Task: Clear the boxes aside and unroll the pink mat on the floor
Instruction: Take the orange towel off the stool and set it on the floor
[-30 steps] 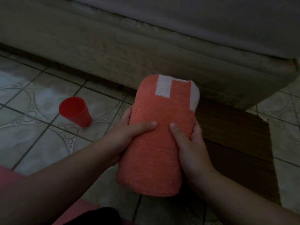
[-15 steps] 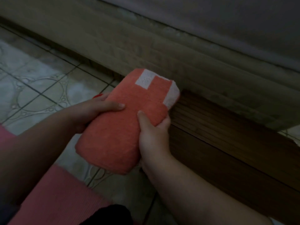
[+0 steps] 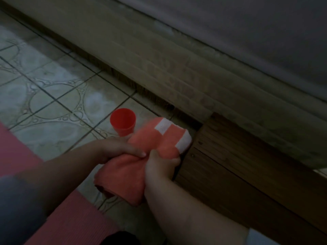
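Both of my hands hold a folded orange towel (image 3: 123, 174) with white patches, low over the tiled floor. My left hand (image 3: 113, 149) grips its upper left side, thumb across the top. My right hand (image 3: 159, 165) clasps its right edge near the white-patched end. The pink ribbed mat (image 3: 74, 221) lies flat on the floor at the lower left, partly under my left arm. No boxes are in sight.
A red plastic cup (image 3: 123, 121) stands on the patterned tiles (image 3: 53, 103) just beyond the towel. A brown wooden board (image 3: 238, 174) lies along the floor at the right, against a bed base (image 3: 177, 68) that runs diagonally across the top.
The towel has sunk lower and nearer the floor, and is squeezed narrower between my hands. The red cup, hidden half a second ago, shows again beyond it.
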